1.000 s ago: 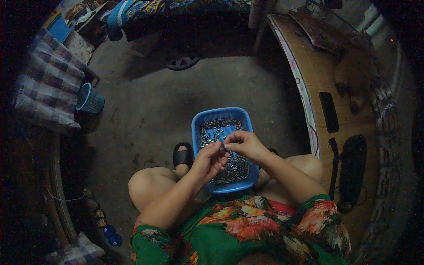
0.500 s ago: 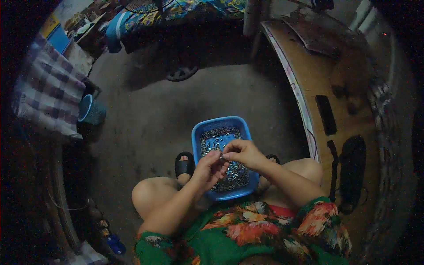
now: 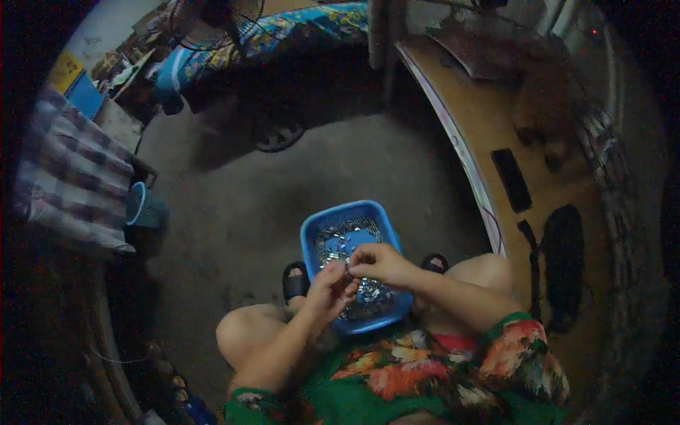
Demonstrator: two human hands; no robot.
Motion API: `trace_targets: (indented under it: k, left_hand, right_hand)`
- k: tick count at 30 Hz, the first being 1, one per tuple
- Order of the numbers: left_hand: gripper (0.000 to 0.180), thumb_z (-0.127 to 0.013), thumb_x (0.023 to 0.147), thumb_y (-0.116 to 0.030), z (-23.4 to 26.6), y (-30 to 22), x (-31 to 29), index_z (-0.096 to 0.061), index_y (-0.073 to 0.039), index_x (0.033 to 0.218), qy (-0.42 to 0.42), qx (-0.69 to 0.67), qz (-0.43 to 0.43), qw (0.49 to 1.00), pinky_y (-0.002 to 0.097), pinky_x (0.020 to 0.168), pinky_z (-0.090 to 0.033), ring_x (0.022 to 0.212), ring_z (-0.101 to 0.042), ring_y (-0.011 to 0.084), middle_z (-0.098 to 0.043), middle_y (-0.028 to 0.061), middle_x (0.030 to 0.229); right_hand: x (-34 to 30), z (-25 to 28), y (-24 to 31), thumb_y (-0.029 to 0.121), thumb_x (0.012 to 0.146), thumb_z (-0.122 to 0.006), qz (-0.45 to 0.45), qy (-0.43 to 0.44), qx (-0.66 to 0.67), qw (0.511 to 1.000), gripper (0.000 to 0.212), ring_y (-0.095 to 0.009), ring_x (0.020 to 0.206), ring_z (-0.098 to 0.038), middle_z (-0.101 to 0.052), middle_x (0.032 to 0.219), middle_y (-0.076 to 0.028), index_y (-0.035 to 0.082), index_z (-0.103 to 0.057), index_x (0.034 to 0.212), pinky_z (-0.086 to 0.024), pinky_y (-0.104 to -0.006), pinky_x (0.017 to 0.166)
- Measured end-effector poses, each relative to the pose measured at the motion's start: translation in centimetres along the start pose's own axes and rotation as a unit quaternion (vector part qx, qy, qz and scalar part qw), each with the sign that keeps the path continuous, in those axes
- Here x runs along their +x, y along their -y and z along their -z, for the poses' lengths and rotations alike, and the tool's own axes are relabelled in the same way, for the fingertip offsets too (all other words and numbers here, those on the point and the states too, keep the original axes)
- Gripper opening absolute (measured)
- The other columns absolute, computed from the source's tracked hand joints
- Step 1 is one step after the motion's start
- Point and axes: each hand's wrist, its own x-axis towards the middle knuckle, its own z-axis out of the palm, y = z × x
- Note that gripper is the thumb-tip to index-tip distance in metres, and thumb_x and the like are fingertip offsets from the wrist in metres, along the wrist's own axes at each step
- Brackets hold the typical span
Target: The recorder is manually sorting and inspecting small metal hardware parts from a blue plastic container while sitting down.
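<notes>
A blue plastic basket (image 3: 315,234) rests between my knees, filled with several small shiny metal pieces (image 3: 343,237). My left hand (image 3: 327,289) and my right hand (image 3: 379,263) meet above the basket's near half. Their fingertips pinch together on one small metal piece (image 3: 349,270), too small to make out in detail. Both forearms come up from my lap, which is covered by green cloth with red flowers.
A wooden table (image 3: 496,127) curves along the right with dark flat objects on it. A small blue bucket (image 3: 145,209) stands at the left beside checked cloth (image 3: 71,177). My sandalled foot (image 3: 296,281) is on the concrete floor. A fan base (image 3: 276,134) stands farther off.
The view has shifted, so the basket and my hands sit lower and further right in the picture. My hands stay together over the basket, still working a small piece.
</notes>
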Motion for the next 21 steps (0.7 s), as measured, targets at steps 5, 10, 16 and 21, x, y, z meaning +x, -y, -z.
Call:
trace_targets:
  k: [5,10,16,21]
  left_hand:
    - [0.022,-0.052,0.082,-0.030,-1.1,-0.6,-0.6,-0.044,-0.009,0.081,-0.009,0.034,0.019,0.999,0.0215,0.042,-0.033,0.052,-0.043,0.0120,-0.047,0.0040,0.066]
    - [0.021,-0.051,0.083,-0.030,-0.4,-0.2,-0.3,-0.047,-0.009,0.085,0.012,0.020,-0.010,1.000,0.0212,0.044,-0.035,0.054,-0.046,0.0115,-0.052,0.0057,0.073]
    - [0.021,-0.050,0.084,-0.029,0.5,0.4,0.1,-0.048,-0.008,0.088,0.025,0.054,0.003,0.998,0.0213,0.045,-0.036,0.054,-0.046,0.0108,-0.054,0.0045,0.073]
    - [0.024,-0.052,0.082,-0.031,-0.6,-0.4,-0.7,-0.051,-0.007,0.087,-0.024,0.062,0.032,0.997,0.0213,0.046,-0.038,0.054,-0.046,0.0106,-0.054,0.0029,0.074]
  right_hand:
    - [-0.4,-0.2,-0.1,0.015,0.073,-0.064,-0.036,-0.012,0.021,0.999,0.017,-0.012,0.071,-0.054,-0.058,0.076,-0.003,0.003,-0.058,0.083,-0.044,-0.0262,0.065]
    - [-0.4,0.6,0.7,0.018,0.076,-0.062,-0.104,0.035,0.037,0.993,0.016,-0.010,0.074,-0.052,-0.056,0.077,-0.003,0.004,-0.056,0.082,-0.041,-0.0230,0.066]
    - [-1.1,0.4,1.1,0.023,0.074,-0.063,-0.040,-0.048,-0.154,0.986,0.028,-0.012,0.075,-0.054,-0.057,0.076,-0.006,0.002,-0.053,0.090,-0.044,-0.0273,0.066]
    - [-0.6,0.6,0.0,0.020,0.075,-0.062,0.004,-0.063,-0.148,0.987,0.025,-0.015,0.069,-0.056,-0.057,0.077,-0.007,0.003,-0.053,0.091,-0.045,-0.0278,0.062]
